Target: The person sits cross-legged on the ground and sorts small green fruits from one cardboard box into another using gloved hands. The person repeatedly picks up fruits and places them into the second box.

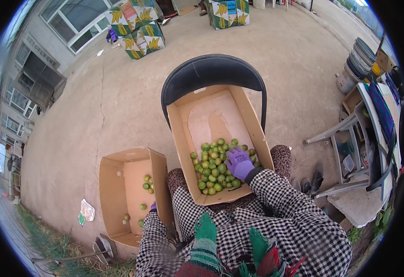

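Note:
A cardboard box (267, 152) rests tilted across my lap and a black padded chair (216, 67). Many small green round fruits (211, 171) are heaped in its near half. My right hand (239, 162), in a purple glove, lies on the right part of the heap; its fingertips are among the fruits, and whether it grips one cannot be told. To the left, a second cardboard box (110, 194) stands lower down, with several green fruits (146, 186) scattered inside. My left hand (153, 206), mostly hidden by the sleeve and box wall, is inside that box near its right side.
Stacked banana cartons (141, 41) stand at the far left, and more (228, 15) stand at the top. On the right are stacked buckets (356, 64), a tipped-looking plastic chair (338, 152) and dark shoes (317, 178). A pale crumpled thing (87, 210) lies left of the lower box.

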Tool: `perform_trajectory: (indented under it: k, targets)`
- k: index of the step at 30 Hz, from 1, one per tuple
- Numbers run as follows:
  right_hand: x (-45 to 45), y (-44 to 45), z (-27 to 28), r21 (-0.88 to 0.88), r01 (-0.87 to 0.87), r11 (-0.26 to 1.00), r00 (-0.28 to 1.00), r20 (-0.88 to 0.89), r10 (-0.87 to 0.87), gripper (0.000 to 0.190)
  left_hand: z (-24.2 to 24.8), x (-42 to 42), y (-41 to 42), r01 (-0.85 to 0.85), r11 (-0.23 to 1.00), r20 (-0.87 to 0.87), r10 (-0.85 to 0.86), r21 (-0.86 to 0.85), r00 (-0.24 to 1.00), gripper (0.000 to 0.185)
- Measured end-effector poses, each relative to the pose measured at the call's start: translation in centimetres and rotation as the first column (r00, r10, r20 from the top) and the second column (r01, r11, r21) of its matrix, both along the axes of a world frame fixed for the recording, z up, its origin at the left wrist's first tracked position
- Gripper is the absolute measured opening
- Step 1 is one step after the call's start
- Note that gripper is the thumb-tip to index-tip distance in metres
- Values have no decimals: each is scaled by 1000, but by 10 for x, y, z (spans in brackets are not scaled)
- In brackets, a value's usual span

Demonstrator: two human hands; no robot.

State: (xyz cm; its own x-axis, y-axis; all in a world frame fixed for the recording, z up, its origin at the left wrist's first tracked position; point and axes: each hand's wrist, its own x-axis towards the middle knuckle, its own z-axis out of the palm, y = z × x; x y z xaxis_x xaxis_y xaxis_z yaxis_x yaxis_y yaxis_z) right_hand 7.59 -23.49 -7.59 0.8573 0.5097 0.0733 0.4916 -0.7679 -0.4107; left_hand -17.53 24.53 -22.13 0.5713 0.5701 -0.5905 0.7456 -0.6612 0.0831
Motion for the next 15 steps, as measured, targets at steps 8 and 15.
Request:
perform_trajectory:
  k: [8, 15]
  targets:
    - [0, -7, 1, 157, -10, 988, 999, 44, 3, 37, 58, 25, 4, -200, 979, 351, 204, -48, 914, 63]
    - [3, 6, 68, 452, -199, 870, 928, -198, 315, 46, 175, 115, -97, 125, 921, 898, 319, -369, 302, 47]
